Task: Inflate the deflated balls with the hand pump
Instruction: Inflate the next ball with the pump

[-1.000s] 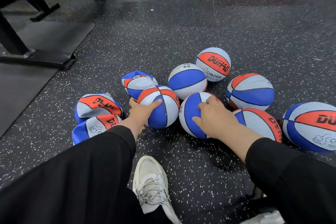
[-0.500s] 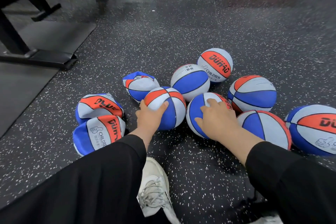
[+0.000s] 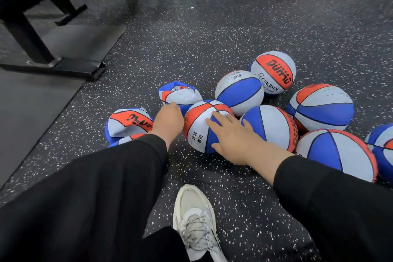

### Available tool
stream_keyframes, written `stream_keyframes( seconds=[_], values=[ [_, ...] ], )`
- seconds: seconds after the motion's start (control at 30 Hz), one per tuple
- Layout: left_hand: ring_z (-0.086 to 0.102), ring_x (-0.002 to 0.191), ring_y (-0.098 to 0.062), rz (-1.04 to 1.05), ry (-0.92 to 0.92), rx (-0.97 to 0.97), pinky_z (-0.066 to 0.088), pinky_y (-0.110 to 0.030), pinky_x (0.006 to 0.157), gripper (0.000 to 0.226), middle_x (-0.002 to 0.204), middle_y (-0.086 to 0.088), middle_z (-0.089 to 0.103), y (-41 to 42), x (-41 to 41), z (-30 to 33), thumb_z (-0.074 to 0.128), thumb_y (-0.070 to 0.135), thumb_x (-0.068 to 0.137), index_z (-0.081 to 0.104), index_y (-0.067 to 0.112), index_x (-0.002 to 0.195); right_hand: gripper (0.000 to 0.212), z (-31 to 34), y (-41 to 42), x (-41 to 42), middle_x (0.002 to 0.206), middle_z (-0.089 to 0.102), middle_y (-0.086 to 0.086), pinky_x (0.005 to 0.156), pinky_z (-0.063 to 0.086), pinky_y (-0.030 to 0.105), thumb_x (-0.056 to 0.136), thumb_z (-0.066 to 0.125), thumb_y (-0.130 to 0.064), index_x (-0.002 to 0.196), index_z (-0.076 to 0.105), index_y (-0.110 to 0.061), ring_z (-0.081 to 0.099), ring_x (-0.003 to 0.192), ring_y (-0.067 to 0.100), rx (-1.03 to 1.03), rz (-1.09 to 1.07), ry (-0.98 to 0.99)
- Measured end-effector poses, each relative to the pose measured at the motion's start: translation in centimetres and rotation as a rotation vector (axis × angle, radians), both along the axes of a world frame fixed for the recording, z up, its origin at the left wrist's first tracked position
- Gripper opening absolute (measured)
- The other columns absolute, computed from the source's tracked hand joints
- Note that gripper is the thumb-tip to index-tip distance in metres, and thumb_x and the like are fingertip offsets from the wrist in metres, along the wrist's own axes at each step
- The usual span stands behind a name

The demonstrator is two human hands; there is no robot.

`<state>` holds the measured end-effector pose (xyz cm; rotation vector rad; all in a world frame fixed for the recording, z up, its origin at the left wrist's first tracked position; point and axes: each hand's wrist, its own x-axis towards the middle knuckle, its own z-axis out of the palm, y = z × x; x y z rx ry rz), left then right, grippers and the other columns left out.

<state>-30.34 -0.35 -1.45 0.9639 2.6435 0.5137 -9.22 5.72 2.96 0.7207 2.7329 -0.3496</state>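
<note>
both hands on one round ball, mid-cluster on the floor

we see the near ball [image 3: 204,127] between the hands: right hand [image 3: 236,142] lies flat on its top/right side, fingers straight & spread; left hand [image 3: 169,120] sits against its left side, fingers curled out of sight, can't tell if gripping. crumpled flat balls [image 3: 127,122] lie just left, one [image 3: 180,95] behind; round ones to the right. white shoe [image 3: 195,221] below.
</note>
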Motion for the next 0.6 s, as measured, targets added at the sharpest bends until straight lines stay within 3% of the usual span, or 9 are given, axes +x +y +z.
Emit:
stream_keyframes(
  seconds=[0.13,0.3,0.37,0.5,0.6],
  values=[
    [0.048,0.122,-0.042,-0.148,0.181,-0.158,0.044,-0.055,0.096,0.038,0.137,-0.016,0.045,1.9,-2.6,-0.5,0.046,0.016,0.1,0.043,0.011,0.137,0.07,-0.3,0.0,-0.2,0.166,0.0,-0.002,0.117,0.018,0.063,0.102,0.047,-0.043,0.159,0.008,-0.029,0.005,0.152,0.027,0.026,0.005,0.065],
    [0.033,0.143,-0.039,-0.284,0.291,-0.349,0.035,-0.062,0.107,0.062,0.164,-0.009,0.024,4.7,-4.6,-1.3,0.044,0.015,0.099,0.022,0.017,0.157,0.069,-0.8,0.1,-0.2,0.166,-0.002,-0.001,0.117,0.021,0.062,0.101,0.047,-0.043,0.159,0.012,-0.026,0.004,0.152,0.029,0.052,0.012,0.052],
    [0.033,0.144,-0.04,-0.305,0.318,-0.383,0.031,-0.062,0.11,0.067,0.164,-0.008,0.027,5.4,-5.4,-1.7,0.047,0.022,0.1,0.017,0.018,0.16,0.069,-1.0,0.0,-0.1,0.166,-0.002,0.0,0.117,0.021,0.062,0.101,0.047,-0.042,0.159,0.012,-0.026,0.004,0.152,0.029,0.045,0.014,0.048],
    [0.045,0.132,-0.038,-0.294,0.42,-0.389,0.033,-0.057,0.107,0.066,0.141,-0.01,0.052,4.9,-5.7,-1.7,0.063,0.049,0.093,0.04,0.016,0.145,0.069,-1.0,-0.2,0.0,0.166,-0.003,-0.001,0.116,0.022,0.062,0.101,0.048,-0.041,0.159,0.013,-0.025,0.006,0.151,0.029,0.033,0.005,0.059],
    [0.049,0.128,-0.036,-0.236,0.467,-0.367,0.036,-0.053,0.105,0.051,0.134,-0.012,0.053,4.0,-5.2,-1.9,0.06,0.042,0.096,0.048,0.013,0.137,0.069,-0.8,-0.4,0.1,0.166,-0.006,-0.002,0.117,0.02,0.062,0.102,0.046,-0.04,0.159,0.011,-0.025,0.004,0.152,0.028,0.022,-0.002,0.048]
  ],
)
